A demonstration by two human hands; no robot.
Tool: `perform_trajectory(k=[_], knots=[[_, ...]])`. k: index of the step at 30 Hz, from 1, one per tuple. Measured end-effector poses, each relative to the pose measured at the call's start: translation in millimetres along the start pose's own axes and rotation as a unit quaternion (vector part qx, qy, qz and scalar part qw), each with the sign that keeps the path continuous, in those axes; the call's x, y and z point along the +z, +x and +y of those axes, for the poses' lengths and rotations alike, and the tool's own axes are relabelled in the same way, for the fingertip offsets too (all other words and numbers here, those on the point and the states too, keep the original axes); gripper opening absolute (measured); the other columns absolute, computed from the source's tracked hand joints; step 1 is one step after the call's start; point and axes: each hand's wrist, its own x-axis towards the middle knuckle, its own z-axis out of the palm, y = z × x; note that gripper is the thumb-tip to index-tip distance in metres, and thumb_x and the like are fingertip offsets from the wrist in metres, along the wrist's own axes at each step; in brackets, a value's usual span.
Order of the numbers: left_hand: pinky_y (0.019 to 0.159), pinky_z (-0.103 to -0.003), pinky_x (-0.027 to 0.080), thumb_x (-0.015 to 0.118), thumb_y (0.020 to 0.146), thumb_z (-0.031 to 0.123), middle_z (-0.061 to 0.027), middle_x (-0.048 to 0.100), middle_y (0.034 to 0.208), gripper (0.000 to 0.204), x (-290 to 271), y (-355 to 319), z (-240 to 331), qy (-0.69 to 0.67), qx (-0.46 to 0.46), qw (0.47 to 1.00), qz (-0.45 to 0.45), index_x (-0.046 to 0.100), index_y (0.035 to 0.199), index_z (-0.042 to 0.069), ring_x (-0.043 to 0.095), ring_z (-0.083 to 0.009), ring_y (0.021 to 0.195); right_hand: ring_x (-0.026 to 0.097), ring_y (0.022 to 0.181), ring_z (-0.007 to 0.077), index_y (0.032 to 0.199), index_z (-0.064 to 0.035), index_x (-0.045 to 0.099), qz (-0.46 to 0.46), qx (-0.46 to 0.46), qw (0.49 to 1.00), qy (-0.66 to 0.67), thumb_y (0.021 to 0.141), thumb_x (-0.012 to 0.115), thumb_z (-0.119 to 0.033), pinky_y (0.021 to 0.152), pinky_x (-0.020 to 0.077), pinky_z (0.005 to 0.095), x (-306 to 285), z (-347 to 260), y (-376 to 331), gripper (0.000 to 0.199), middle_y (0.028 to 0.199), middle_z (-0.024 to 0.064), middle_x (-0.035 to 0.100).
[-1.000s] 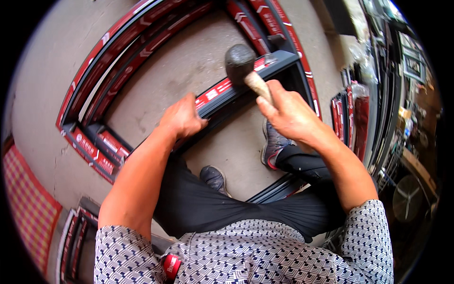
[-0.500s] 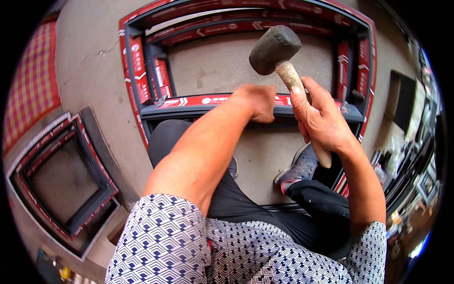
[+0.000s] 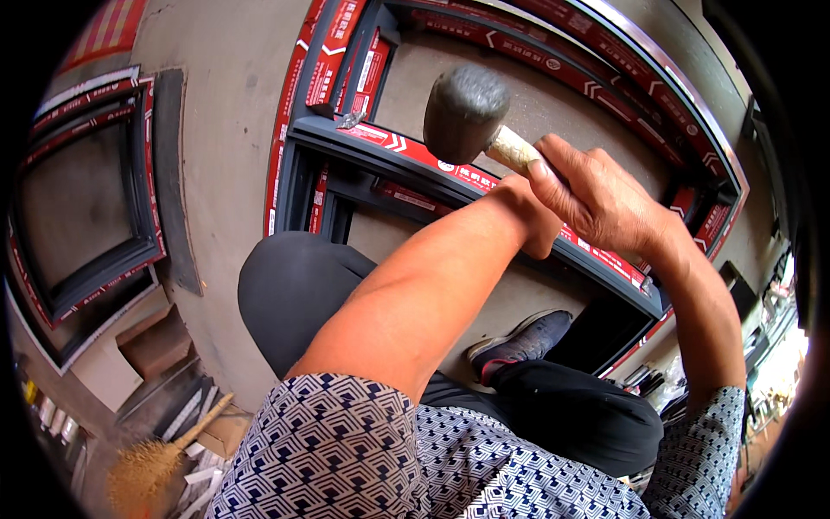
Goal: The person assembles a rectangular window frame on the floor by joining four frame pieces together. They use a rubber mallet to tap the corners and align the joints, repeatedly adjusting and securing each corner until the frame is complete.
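Observation:
My right hand (image 3: 609,195) is wrapped round the pale wooden handle of a rubber mallet (image 3: 467,112). Its dark head is raised over the red-and-grey crossbar (image 3: 393,143) of a large metal window frame (image 3: 298,130). Just below the mallet handle, my left hand (image 3: 534,221) is curled at the crossbar, back of the hand upward. Its fingertips are hidden, so whatever it grips there cannot be made out. Red printed protective film covers much of the frame's dark grey profile.
A smaller frame (image 3: 151,199) with red film lies to the left. Below it are a straw brush (image 3: 147,471) and scattered offcuts. My knee (image 3: 298,277) and shoe (image 3: 523,342) are close to the large frame. Clutter lines the right edge.
The view has turned, so the large frame now looks tilted and farther right. My hands have come closer together, and the mallet head sits nearer the crossbar.

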Motion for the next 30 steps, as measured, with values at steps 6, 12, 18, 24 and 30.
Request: perform_trajectory(k=[6, 12, 18, 24, 30], knots=[[0.109, -0.039, 0.055, 0.073, 0.081, 0.012, -0.0158, 0.075, 0.133, 0.043, -3.6, 6.0, -1.6, -0.013, -0.044, 0.997, -0.057, 0.078, 0.124, 0.009, 0.068, -0.03, 0.13, 0.06, 0.065, 0.0498, 0.102, -0.0028, 0.057, -0.039, -0.109, 0.992, -0.053, 0.116, 0.048, -0.046, 0.061, 0.0471, 0.0539, -0.3, 20.3, 31.5, 0.046, 0.068, 0.0257, 0.057], [0.104, -0.039, 0.057, 0.073, 0.08, 0.014, -0.0124, 0.078, 0.126, 0.035, -5.8, 15.7, 0.8, -0.009, -0.042, 0.993, -0.113, 0.082, 0.114, 0.008, 0.072, -0.0278, 0.123, 0.065, 0.069, 0.0486, 0.096, -0.004, 0.062, -0.034, -0.125, 0.986, -0.105, 0.114, 0.05, -0.047, 0.064, 0.0509, 0.0564, 8.2, 42.6, 48.1, 0.048, 0.068, 0.0247, 0.062], [0.103, -0.04, 0.057, 0.073, 0.08, 0.016, -0.0108, 0.08, 0.123, 0.037, -4.8, 17.6, 2.1, 0.057, -0.022, 0.993, -0.1, 0.084, 0.114, 0.01, 0.074, -0.0276, 0.119, 0.065, 0.069, 0.0481, 0.098, -0.0026, 0.063, -0.044, -0.081, 0.994, -0.053, 0.114, 0.049, -0.05, 0.064, 0.0515, 0.0527, 30.0, 44.6, 59.5, 0.052, 0.072, 0.0245, 0.065], [0.099, -0.041, 0.058, 0.07, 0.079, 0.013, -0.017, 0.08, 0.12, 0.042, -14.1, 0.4, 3.5, -0.04, -0.068, 0.991, -0.105, 0.077, 0.119, 0.003, 0.076, -0.0331, 0.116, 0.062, 0.069, 0.0475, 0.1, -0.0023, 0.063, -0.024, -0.076, 0.996, -0.025, 0.116, 0.047, -0.049, 0.07, 0.0504, 0.0564, 13.1, 28.1, 80.6, 0.052, 0.073, 0.0263, 0.063], [0.095, -0.042, 0.06, 0.071, 0.08, 0.013, -0.0189, 0.08, 0.119, 0.039, -16.8, 1.7, 6.8, -0.021, -0.045, 0.994, -0.102, 0.081, 0.116, 0.004, 0.077, -0.0322, 0.114, 0.063, 0.069, 0.0443, 0.1, -0.0014, 0.065, -0.033, -0.091, 0.994, -0.056, 0.116, 0.048, -0.049, 0.067, 0.0505, 0.0534, 19.5, 26.7, 112.1, 0.053, 0.071, 0.0235, 0.062]])
